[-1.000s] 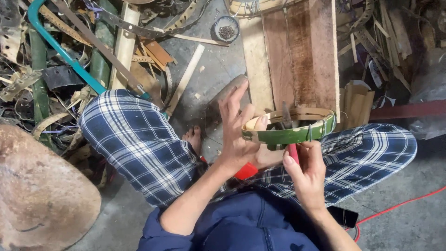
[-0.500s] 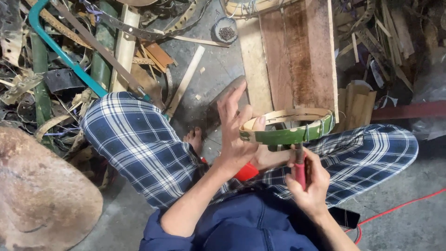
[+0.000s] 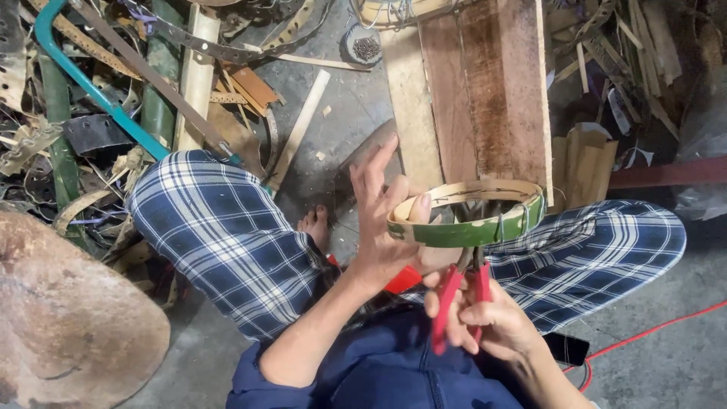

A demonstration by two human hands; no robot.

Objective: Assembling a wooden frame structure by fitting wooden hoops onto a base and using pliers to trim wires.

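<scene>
**Hoop pinched left, pliers squeezed right**

Pinched by the left hand (image 3: 382, 227): thumb pressed on the outer wall of the green bamboo hoop (image 3: 468, 214) at its near-left bend, remaining fingers fanned upward and free. Clamped in the right hand (image 3: 485, 322): red-handled pliers (image 3: 458, 291), handles squeezed together, nose reaching up to the hoop's lower edge, close to a wire binding (image 3: 500, 226) wrapped across the band. Whether the nose actually bites the wire: cannot tell, too small

Hoop held in the air above the lap, over the plaid trousers (image 3: 227, 242), just this side of the wooden plank (image 3: 485, 83) lying on the floor beyond it

For doing the step well, judged from the pose:
- Keep the hoop level and steady, thumb firm against the wall, so the band does not twist under the tool
- Bring the supporting thumb nearer the binding if the hoop flexes
- Grip only the wire, not the bamboo skin; a bite into the green rind would likely split it
- Turn the pliers from the wrist in small moves, pulling the wrap snug rather than yanking
- Keep the fanned fingers clear of the nose

Beyond the hoop to the left: bamboo offcuts (image 3: 197, 76) and a teal-framed saw (image 3: 98, 91)
</scene>
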